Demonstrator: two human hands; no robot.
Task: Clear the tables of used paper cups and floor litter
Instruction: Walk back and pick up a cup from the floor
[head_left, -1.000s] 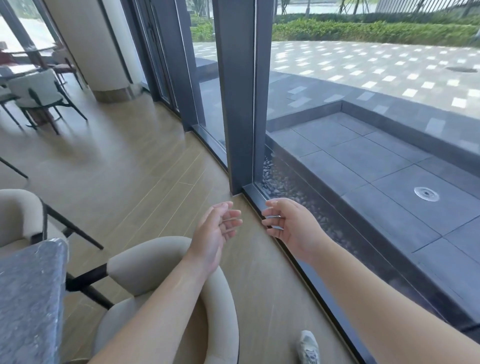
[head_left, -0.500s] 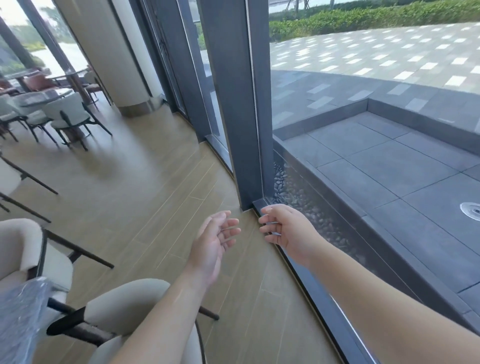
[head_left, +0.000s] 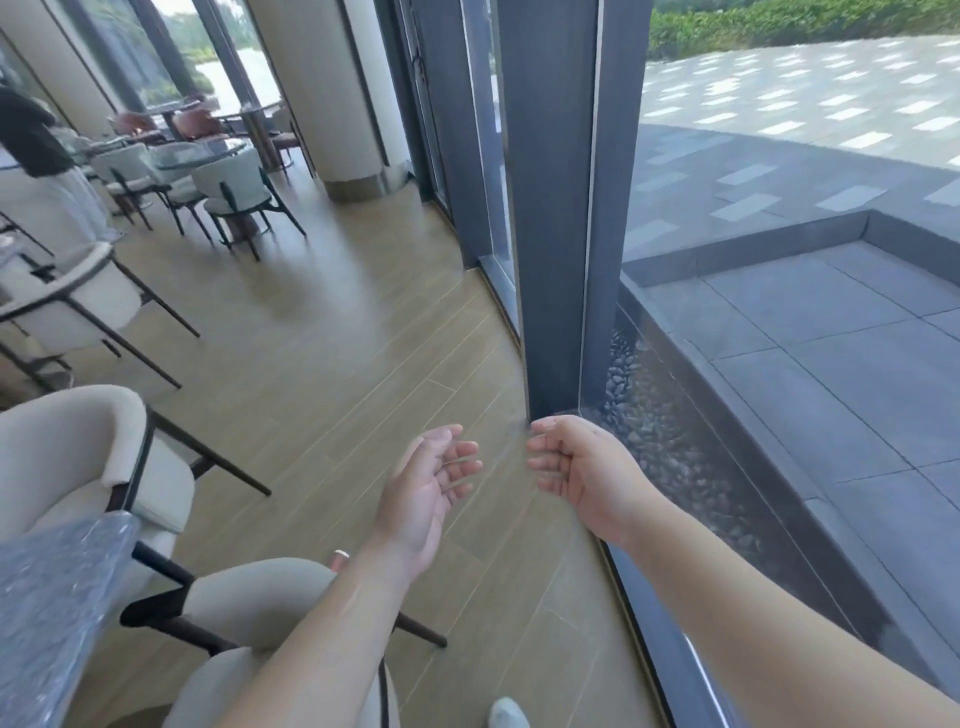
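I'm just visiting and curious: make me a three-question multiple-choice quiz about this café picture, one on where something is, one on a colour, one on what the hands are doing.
1. Where is the small pink-and-white object?
A. on the grey table
B. on the wooden floor beside the left forearm
C. on a chair seat

2. What colour is the nearest chair's upholstery?
A. cream
B. red
C. black

3. What are the two hands doing?
A. gripping cups
B. empty, fingers loosely curled
C. pressing on the glass

Answers:
1 B, the small object lies on the floor.
2 A, the nearest chair is cream on a dark frame.
3 B, the left hand and the right hand hold nothing.
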